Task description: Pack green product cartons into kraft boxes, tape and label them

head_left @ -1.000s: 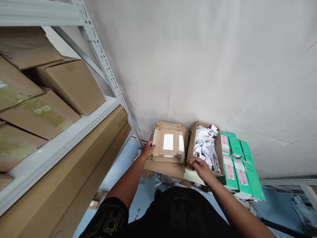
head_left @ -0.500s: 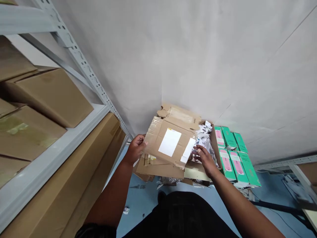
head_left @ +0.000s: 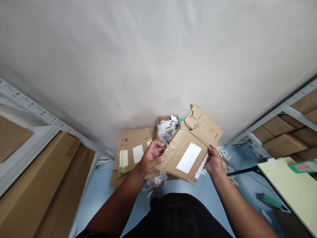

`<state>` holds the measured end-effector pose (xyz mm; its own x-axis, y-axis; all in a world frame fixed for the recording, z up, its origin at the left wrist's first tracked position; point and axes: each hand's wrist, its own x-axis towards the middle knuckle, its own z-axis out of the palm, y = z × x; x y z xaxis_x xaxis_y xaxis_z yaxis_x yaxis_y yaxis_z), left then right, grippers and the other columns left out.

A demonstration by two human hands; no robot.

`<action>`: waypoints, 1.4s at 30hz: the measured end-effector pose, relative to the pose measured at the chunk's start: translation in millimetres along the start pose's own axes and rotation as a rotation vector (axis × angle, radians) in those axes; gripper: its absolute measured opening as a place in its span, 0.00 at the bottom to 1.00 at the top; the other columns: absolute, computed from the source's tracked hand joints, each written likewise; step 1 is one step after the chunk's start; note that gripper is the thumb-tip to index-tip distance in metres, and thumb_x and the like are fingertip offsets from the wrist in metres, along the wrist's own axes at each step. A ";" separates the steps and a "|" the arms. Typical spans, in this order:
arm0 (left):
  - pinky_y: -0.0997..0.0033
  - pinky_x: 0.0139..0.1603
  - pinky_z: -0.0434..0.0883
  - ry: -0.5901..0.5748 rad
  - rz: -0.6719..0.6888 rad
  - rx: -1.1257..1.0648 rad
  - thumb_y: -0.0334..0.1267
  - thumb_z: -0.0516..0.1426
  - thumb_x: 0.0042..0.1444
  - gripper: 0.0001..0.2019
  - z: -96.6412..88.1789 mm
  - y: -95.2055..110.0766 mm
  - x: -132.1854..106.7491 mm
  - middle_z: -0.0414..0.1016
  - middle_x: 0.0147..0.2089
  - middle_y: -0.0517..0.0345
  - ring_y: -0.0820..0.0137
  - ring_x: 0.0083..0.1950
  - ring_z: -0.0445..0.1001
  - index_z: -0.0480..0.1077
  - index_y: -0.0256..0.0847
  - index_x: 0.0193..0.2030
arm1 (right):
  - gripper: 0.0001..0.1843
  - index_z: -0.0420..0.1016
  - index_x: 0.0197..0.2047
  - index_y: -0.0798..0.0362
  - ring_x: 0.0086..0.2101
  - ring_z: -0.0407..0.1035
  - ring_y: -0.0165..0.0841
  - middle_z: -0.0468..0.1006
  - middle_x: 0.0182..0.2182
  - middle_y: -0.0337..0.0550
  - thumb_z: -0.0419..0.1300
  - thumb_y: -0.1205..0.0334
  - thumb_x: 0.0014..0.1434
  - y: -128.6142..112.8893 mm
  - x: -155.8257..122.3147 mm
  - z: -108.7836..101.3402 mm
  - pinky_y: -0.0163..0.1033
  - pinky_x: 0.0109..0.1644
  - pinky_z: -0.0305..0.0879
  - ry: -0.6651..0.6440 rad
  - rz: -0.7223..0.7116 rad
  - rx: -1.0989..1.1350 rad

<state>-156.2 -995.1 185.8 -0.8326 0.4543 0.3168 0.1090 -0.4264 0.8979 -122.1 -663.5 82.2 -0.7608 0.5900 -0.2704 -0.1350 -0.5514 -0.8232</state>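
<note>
A flattened cardboard box (head_left: 170, 155) with white labels is held up in front of me, tilted, its torn flap pointing away. My right hand (head_left: 214, 161) pinches its right edge, with the thumb on the upper face. At the left edge, my left hand (head_left: 154, 154) has its thumb and curled fingers apart; whether it touches the cardboard is hard to tell. Below and to the left lies a stack of flattened cardboard (head_left: 128, 142), also with white labels. Behind the held piece stands an open carton (head_left: 160, 118) filled with crumpled paper (head_left: 167, 129).
Shelving with cardboard boxes flanks me: a long carton (head_left: 37, 178) on the left, several boxes (head_left: 284, 142) on the right. A pale table (head_left: 284, 181) at right carries a green and pink box (head_left: 304, 167). Clear plastic wrap (head_left: 157, 181) lies low by the stack. A grey wall rises ahead.
My view has turned right. The flattened box has moved right over the carton and green boxes. My right hand has taken its edge, while my left hand's fingers have loosened.
</note>
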 end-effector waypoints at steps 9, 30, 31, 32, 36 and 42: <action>0.59 0.59 0.70 -0.028 -0.379 -0.077 0.48 0.72 0.47 0.35 212.6 -131.5 26.0 0.73 0.61 0.50 0.56 0.60 0.72 0.69 0.47 0.63 | 0.14 0.79 0.43 0.47 0.41 0.81 0.40 0.86 0.38 0.34 0.64 0.59 0.51 -116.4 33.5 -221.8 0.44 0.46 0.79 0.308 -0.171 0.183; 0.57 0.60 0.74 -0.921 -0.068 0.613 0.40 0.58 0.63 0.16 477.7 -313.0 216.6 0.83 0.54 0.56 0.59 0.55 0.79 0.79 0.49 0.55 | 0.27 0.78 0.55 0.44 0.51 0.75 0.40 0.78 0.57 0.43 0.66 0.42 0.55 -253.5 25.3 -494.0 0.41 0.45 0.73 0.981 -0.376 -0.201; 0.57 0.60 0.74 -0.986 -0.050 0.600 0.39 0.57 0.64 0.16 488.0 -322.3 229.1 0.83 0.54 0.56 0.60 0.55 0.80 0.79 0.49 0.56 | 0.27 0.78 0.56 0.43 0.53 0.74 0.40 0.77 0.58 0.43 0.64 0.41 0.57 -265.3 28.3 -496.5 0.41 0.47 0.73 0.986 -0.432 -0.199; 0.57 0.61 0.74 -1.043 -0.033 0.585 0.39 0.57 0.64 0.16 498.9 -331.5 240.6 0.83 0.54 0.56 0.60 0.55 0.80 0.79 0.49 0.56 | 0.28 0.77 0.57 0.44 0.55 0.73 0.40 0.77 0.59 0.43 0.63 0.40 0.58 -275.9 31.1 -497.9 0.42 0.49 0.73 0.976 -0.477 -0.195; 0.57 0.63 0.73 -1.191 0.058 0.486 0.37 0.56 0.64 0.15 548.1 -366.3 276.3 0.82 0.55 0.54 0.60 0.57 0.79 0.78 0.47 0.55 | 0.27 0.78 0.56 0.46 0.58 0.70 0.41 0.79 0.57 0.44 0.63 0.40 0.59 -302.2 35.5 -501.0 0.44 0.53 0.74 0.989 -0.570 -0.137; 0.53 0.65 0.69 -1.232 0.261 0.388 0.29 0.55 0.62 0.12 637.8 -411.9 306.8 0.76 0.55 0.50 0.60 0.60 0.73 0.77 0.44 0.48 | 0.25 0.81 0.50 0.47 0.54 0.72 0.41 0.80 0.52 0.43 0.67 0.39 0.57 -305.9 17.6 -534.5 0.43 0.49 0.77 1.105 -0.549 -0.114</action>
<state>-110.2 -181.2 108.0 0.2513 0.8916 0.3766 0.5092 -0.4527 0.7320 245.1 -169.1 62.5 0.3295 0.9381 -0.1063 -0.1692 -0.0521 -0.9842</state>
